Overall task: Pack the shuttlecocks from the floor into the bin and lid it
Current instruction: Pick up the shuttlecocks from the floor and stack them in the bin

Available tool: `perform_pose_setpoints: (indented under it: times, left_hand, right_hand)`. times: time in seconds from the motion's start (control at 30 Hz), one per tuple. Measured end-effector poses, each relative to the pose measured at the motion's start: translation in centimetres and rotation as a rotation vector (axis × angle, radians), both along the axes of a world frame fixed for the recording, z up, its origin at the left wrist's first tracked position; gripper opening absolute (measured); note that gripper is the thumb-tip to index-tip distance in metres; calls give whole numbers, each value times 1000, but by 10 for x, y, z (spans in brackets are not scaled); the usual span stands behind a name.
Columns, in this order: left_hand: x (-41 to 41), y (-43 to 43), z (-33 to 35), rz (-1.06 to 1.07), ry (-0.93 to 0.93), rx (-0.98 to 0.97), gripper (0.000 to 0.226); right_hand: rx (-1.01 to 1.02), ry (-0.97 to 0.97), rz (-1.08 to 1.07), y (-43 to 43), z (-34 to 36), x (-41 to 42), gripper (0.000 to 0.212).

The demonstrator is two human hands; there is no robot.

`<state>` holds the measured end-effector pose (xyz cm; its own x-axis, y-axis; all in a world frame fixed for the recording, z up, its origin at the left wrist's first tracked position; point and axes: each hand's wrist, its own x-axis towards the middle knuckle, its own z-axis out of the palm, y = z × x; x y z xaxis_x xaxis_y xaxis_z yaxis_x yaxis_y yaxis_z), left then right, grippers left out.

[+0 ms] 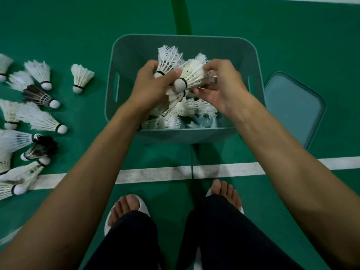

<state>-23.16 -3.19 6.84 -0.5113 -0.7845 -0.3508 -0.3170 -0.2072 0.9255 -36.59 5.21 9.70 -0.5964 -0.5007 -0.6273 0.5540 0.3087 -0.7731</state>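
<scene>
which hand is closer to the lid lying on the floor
Right. The right hand is over the right half of the bin, toward the lid; the left hand is over the left half, farther away.

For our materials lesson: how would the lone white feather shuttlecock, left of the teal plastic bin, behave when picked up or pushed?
The white feather shuttlecock is probably light: thin feathers on a small white tip. Its splayed feather skirt looks fragile; a squeeze might bend it. Being cone-shaped, it would likely roll in a curve when pushed.
</scene>
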Motion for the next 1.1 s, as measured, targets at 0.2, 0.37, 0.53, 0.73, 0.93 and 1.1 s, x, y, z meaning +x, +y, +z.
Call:
perform_pose_setpoints:
  times: [0.2,0.37,0.53,0.73,0.93,1.1]
  left_hand:
    - [7,-9,1,-71,26,28,50]
    - [6,-12,3,-163,-30,14,50]
    - [6,-17,6,-223,-45,30,42]
    - [8,-25,10,-241,-62,-26,57]
    - [19,-33,15,-224,-146,-97,40]
    - [17,-36,8,-185,-193,-119,46]
  right_hand:
    - [37,-24,76,-3,-3,-6,10]
    - [214,187,238,3,-4,-13,10]
    - [244,378,284,4,-6,-29,16]
    - [192,375,455,-1,-6,-49,8]
    - [384,571,483,5,-14,-55,10]
    - [604,375,863,3,-24,-40,23]
